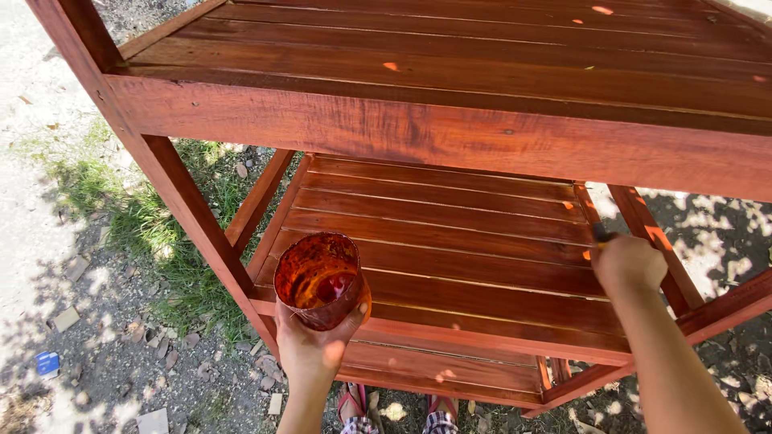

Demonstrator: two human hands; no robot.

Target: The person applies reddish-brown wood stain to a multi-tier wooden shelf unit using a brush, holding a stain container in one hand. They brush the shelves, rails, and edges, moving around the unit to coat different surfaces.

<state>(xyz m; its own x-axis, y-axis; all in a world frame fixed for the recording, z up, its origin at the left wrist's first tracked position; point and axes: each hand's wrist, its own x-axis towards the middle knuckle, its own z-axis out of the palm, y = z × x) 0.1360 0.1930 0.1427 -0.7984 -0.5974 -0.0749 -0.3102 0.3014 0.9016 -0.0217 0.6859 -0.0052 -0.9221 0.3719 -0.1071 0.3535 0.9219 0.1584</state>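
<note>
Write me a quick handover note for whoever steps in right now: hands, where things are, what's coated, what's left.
Left hand: holds the stain cup upright in front of the middle shelf; red-brown liquid inside.
Right hand: closed on a brush handle at the middle shelf's right end; bristles hidden.
Done: top shelf and middle shelf look glossy red-brown.
Left: cannot tell for the right-side rail and the lowest shelf, mostly out of sight.

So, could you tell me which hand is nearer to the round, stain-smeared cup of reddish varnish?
Left. The left hand holds the round, stain-smeared cup from below; the right hand is far off to its right, over the slatted wooden shelf.
</note>
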